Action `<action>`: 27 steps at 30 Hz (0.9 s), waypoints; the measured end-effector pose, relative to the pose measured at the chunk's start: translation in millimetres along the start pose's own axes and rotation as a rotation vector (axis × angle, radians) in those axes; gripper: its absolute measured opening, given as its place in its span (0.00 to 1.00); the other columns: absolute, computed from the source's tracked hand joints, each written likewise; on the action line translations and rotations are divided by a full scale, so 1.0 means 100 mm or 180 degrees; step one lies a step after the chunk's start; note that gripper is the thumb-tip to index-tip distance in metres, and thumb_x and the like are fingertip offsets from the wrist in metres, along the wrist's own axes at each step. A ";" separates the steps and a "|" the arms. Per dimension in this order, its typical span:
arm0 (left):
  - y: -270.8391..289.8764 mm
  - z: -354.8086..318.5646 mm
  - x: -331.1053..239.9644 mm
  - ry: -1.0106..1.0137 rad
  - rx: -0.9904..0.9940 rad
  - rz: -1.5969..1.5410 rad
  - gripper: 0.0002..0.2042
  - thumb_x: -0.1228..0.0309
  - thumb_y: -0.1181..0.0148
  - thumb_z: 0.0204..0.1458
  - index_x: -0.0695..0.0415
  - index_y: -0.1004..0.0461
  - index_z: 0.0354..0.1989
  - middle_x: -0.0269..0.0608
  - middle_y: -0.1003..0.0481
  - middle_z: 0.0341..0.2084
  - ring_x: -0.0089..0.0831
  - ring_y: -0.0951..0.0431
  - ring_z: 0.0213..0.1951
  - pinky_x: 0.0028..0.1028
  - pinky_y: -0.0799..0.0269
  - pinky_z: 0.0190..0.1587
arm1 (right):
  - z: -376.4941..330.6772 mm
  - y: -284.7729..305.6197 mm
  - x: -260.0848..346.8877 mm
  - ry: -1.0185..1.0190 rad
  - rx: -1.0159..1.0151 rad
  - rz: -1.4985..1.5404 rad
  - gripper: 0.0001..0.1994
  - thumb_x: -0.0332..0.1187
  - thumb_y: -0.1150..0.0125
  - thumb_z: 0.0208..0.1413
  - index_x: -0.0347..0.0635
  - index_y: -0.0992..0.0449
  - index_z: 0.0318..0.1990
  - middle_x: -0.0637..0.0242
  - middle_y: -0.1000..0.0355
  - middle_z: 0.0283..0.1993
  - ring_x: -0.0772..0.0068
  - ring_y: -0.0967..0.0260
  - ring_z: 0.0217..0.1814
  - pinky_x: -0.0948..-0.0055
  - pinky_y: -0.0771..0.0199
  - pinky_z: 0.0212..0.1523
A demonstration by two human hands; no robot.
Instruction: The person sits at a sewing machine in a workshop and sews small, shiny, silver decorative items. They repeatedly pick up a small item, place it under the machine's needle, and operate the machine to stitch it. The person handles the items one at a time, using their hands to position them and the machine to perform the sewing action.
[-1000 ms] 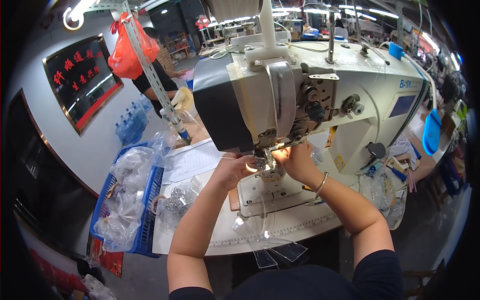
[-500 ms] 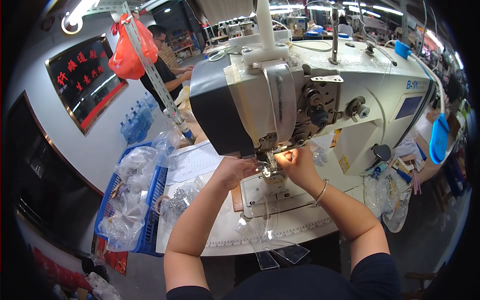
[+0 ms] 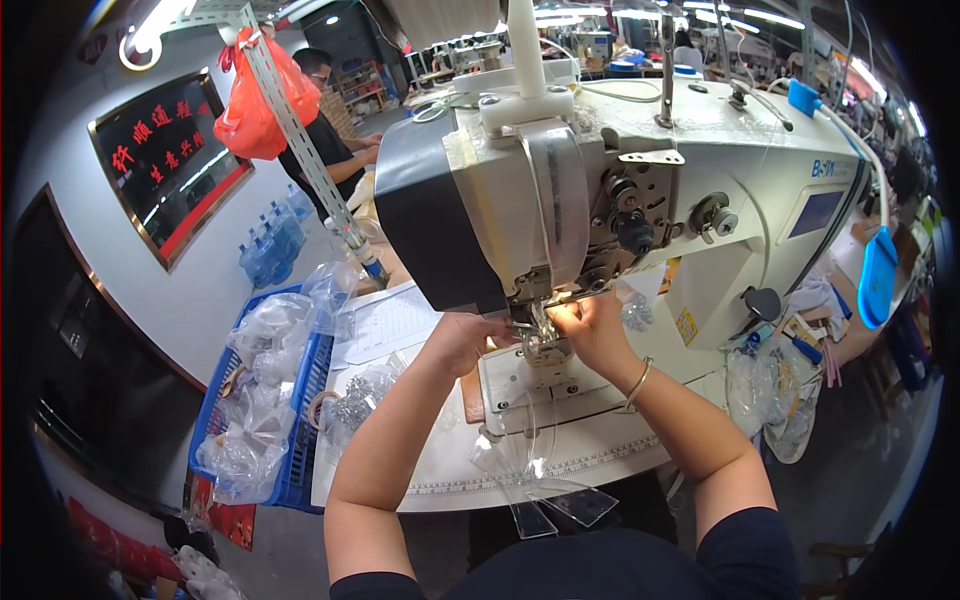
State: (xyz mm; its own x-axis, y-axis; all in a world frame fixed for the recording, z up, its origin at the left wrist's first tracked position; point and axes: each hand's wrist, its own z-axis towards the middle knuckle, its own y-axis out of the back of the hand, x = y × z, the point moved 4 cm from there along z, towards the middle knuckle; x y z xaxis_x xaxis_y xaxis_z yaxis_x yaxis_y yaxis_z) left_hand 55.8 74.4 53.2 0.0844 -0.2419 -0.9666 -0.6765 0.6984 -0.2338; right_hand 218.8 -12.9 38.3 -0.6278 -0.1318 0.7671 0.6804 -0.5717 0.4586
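Observation:
A white sewing machine [image 3: 690, 120] with a dark grey end cover fills the middle. At its needle area [image 3: 540, 325], under a small lamp's glow, both my hands meet from either side. My left hand [image 3: 466, 342] is closed, its fingertips pinching a shiny clear plastic piece left of the presser foot. On the right, my right hand [image 3: 597, 328] is also closed, thumb and fingers pinched against the clear work by the foot; its fingertips are partly hidden. Clear plastic strips [image 3: 540, 440] trail from below the needle over the table's front edge, their wide ends [image 3: 585, 507] near my lap.
Left of the machine stands a blue basket [image 3: 300, 455] heaped with clear plastic bags. Beside it lie a printed sheet [image 3: 395, 325], a tape roll [image 3: 322, 408] and a shiny bundle [image 3: 365, 395]. Tools and bags [image 3: 780, 380] lie at right. A person [image 3: 335, 150] works behind.
My hands stay at the needle, with only slight finger movement. The bright glint on the clear plastic there has dimmed.

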 end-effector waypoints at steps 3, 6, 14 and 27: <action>-0.01 -0.01 0.04 0.0105 -0.0190 0.0051 0.11 0.80 0.43 0.48 0.60 0.26 0.41 0.40 0.25 0.34 0.31 0.23 0.35 0.32 0.27 0.42 | -0.03 -0.01 -0.04 0.0057 -0.0105 0.0101 0.13 0.39 0.41 0.48 0.42 0.25 0.16 0.69 0.34 0.16 0.61 0.47 0.40 0.63 0.50 0.46; -0.03 -0.05 0.01 0.0065 -0.0199 -0.0147 0.11 0.81 0.44 0.47 0.61 0.27 0.41 0.41 0.25 0.33 0.31 0.23 0.34 0.32 0.26 0.41 | -0.07 0.00 0.01 0.0190 -0.0227 0.0229 0.11 0.39 0.40 0.47 0.42 0.22 0.23 0.69 0.32 0.19 0.60 0.46 0.41 0.62 0.49 0.47; 0.02 -0.01 0.09 -0.0050 -0.0135 0.0046 0.10 0.81 0.45 0.48 0.64 0.27 0.40 0.42 0.25 0.33 0.31 0.23 0.35 0.29 0.23 0.41 | -0.09 0.01 0.02 0.0400 -0.0521 0.0035 0.08 0.37 0.38 0.45 0.43 0.21 0.26 0.69 0.30 0.26 0.62 0.44 0.41 0.63 0.48 0.46; 0.19 -1.16 0.84 -0.0280 0.0593 -0.1061 0.10 0.76 0.42 0.49 0.61 0.31 0.40 0.44 0.25 0.36 0.29 0.23 0.37 0.28 0.23 0.39 | -1.25 0.56 -0.17 0.0704 0.0511 0.0127 0.18 0.26 0.39 0.45 0.40 0.28 0.47 0.57 0.35 0.45 0.54 0.38 0.50 0.64 0.39 0.53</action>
State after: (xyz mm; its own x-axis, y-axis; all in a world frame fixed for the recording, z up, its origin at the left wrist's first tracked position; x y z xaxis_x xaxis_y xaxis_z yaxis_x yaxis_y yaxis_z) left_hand -34.7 -10.8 -20.7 0.3451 -0.4231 -0.8378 -0.4576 0.7035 -0.5438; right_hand 220.3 -144.1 -4.6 -0.6546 -0.3352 0.6776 0.7463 -0.4293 0.5086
